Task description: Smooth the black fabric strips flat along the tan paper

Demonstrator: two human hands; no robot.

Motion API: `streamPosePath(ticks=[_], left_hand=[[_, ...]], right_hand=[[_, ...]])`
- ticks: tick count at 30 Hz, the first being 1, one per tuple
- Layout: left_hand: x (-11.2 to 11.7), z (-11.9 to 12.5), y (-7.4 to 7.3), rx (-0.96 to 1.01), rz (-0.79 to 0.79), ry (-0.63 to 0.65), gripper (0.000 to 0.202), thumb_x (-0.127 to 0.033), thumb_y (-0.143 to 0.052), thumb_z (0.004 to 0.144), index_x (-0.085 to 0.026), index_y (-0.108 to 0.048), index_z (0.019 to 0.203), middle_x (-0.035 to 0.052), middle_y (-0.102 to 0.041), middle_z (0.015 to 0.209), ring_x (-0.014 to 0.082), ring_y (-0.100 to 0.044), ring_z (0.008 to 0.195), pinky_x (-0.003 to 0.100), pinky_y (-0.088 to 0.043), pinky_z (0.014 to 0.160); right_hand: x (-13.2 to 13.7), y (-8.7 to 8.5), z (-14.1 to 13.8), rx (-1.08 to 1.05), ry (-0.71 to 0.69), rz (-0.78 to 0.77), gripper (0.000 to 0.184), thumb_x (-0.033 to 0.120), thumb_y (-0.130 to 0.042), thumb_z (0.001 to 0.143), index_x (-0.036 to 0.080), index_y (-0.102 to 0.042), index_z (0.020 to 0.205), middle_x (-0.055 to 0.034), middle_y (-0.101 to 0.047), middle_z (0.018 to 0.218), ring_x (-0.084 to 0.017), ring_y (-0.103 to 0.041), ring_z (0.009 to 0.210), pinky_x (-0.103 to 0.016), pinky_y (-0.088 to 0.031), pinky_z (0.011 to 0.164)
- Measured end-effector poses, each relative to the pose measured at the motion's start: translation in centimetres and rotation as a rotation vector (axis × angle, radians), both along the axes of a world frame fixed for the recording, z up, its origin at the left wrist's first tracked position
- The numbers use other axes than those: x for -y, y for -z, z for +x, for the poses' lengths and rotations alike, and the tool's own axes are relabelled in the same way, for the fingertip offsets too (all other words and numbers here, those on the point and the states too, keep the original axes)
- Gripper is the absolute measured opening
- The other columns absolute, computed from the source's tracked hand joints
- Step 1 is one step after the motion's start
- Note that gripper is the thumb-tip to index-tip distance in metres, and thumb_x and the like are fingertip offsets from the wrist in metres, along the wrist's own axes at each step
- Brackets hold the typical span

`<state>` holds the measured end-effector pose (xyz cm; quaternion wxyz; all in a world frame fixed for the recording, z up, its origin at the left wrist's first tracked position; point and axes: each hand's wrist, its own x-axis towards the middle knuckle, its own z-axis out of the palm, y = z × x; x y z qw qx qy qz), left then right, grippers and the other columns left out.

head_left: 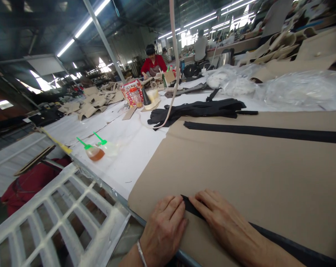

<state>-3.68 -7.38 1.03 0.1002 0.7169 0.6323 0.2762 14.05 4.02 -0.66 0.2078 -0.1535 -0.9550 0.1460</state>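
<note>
A long black fabric strip (192, 208) runs along the near edge of a large tan sheet (240, 174) on the table. My left hand (166, 224) is closed at the strip's left end, its fingers curled and the tips at the strip. Just to the right, my right hand (222, 218) presses on the same strip with fingers together and bent; its fingertips are partly hidden. The strip goes on under my right forearm toward the lower right. A second black strip (256, 130) lies flat across the far part of the sheet.
Beyond the sheet lies a pile of black strips (198, 110). Two squeeze bottles, one with amber liquid (95, 153), lie on the white table (120, 148). A hose (175, 55) hangs down. A white slatted rack (59, 222) stands left. A person in red (155, 65) works opposite.
</note>
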Motion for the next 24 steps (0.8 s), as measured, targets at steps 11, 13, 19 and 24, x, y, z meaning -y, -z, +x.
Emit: streamPosePath(ticks=[11, 13, 19, 24], left_hand=[[0.1, -0.4, 0.3, 0.129, -0.004, -0.01, 0.045, -0.016, -0.056, 0.091, -0.03, -0.056, 0.134, 0.0083, -0.062, 0.13, 0.0287, -0.055, 0.123, 0.044, -0.041, 0.109], [0.1, -0.5, 0.3, 0.107, 0.014, -0.008, 0.045, -0.015, -0.055, 0.091, -0.029, -0.057, 0.133, 0.0086, -0.061, 0.13, 0.0278, -0.055, 0.123, 0.043, -0.041, 0.109], [0.0, -0.7, 0.3, -0.255, 0.108, 0.039, 0.038, -0.013, -0.045, 0.093, -0.015, -0.056, 0.129, 0.0126, -0.06, 0.127, 0.0254, -0.056, 0.117, 0.042, -0.05, 0.099], [-0.5, -1.2, -0.4, -0.372, 0.12, 0.142, 0.034, -0.013, -0.041, 0.095, -0.013, -0.056, 0.125, 0.0091, -0.059, 0.132, 0.0232, -0.052, 0.122, 0.04, -0.048, 0.102]], right_hand=[[0.1, -0.1, -0.2, 0.037, -0.002, 0.158, 0.046, 0.0, -0.05, 0.08, 0.011, -0.051, 0.125, -0.0075, -0.059, 0.105, -0.023, -0.047, 0.087, -0.04, -0.038, 0.082], [0.0, -0.1, -0.3, 0.054, 0.006, 0.186, 0.049, 0.001, -0.051, 0.079, 0.012, -0.05, 0.127, -0.0071, -0.059, 0.106, -0.023, -0.047, 0.087, -0.04, -0.037, 0.081], [0.1, 0.6, -0.8, 0.103, 0.05, 0.257, 0.056, 0.004, -0.051, 0.081, 0.018, -0.045, 0.135, -0.0061, -0.058, 0.106, -0.024, -0.05, 0.092, -0.043, -0.037, 0.085], [-0.3, 0.1, -0.1, 0.09, 0.065, 0.228, 0.052, -0.001, -0.047, 0.08, 0.012, -0.045, 0.13, -0.0069, -0.055, 0.102, -0.024, -0.049, 0.089, -0.044, -0.04, 0.085]])
